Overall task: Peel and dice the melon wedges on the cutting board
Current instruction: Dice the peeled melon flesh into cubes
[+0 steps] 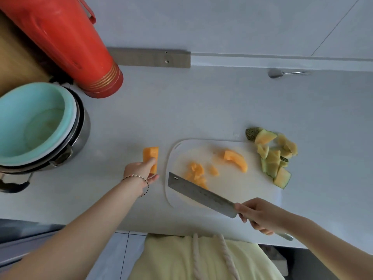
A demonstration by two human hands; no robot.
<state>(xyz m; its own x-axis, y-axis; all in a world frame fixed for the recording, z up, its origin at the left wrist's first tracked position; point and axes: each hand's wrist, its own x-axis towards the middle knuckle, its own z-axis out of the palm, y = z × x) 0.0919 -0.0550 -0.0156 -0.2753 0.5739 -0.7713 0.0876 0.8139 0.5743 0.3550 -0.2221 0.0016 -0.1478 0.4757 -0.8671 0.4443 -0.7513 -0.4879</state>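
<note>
A white cutting board (pixel 232 190) lies on the pale counter. On it rest a peeled orange melon wedge (pixel 236 159) and several diced melon pieces (pixel 198 173). My left hand (pixel 141 171) is off the board's left edge, above the counter, holding a peeled orange melon piece (pixel 151 156). My right hand (pixel 258 215) grips the handle of a cleaver (pixel 199 194), whose blade reaches over the board's near left part, beside the diced pieces. A heap of green melon peels (pixel 272 156) sits at the board's far right corner.
A mint-green bowl (pixel 30 122) nested in a steel pot stands at the left. A red thermos (pixel 66 43) leans behind it. A metal spoon (pixel 282 73) lies near the back wall at the right. The counter's front edge runs just below my hands.
</note>
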